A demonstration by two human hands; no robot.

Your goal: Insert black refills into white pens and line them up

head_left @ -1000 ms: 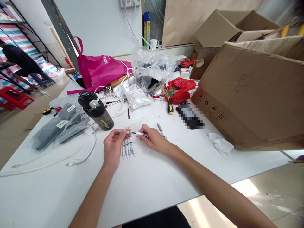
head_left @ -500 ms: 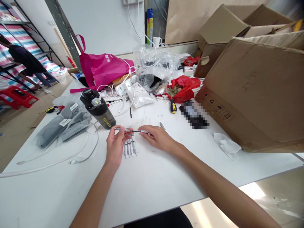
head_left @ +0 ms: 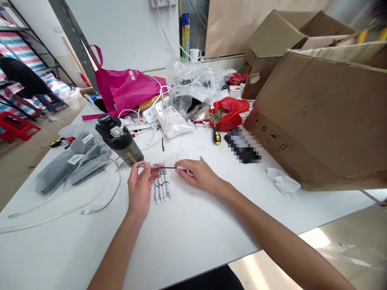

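Above the table, my left hand (head_left: 140,186) pinches the grey barrel part (head_left: 152,166) of a pen between thumb and fingers. My right hand (head_left: 201,175) grips the white barrel part (head_left: 182,167). A thin dark refill (head_left: 168,167) bridges the gap between the two parts. Just below lie several white and grey pens (head_left: 162,190) side by side, their upper ends partly behind my left fingers. Behind my right hand a grey pen-like piece (head_left: 202,159) shows only its tip.
A black bottle (head_left: 119,141) stands beyond my left hand, near grey bagged packages (head_left: 60,171) and cables (head_left: 111,197). Farther back are a screwdriver (head_left: 216,136), a red bag (head_left: 234,112) and a pink bag (head_left: 127,88). A large cardboard box (head_left: 320,121) occupies the right. Someone bends over at far left.
My left hand has drawn leftward from my right, so the gap between the pen parts is wider and more of the dark refill shows. The whole view has shifted slightly.
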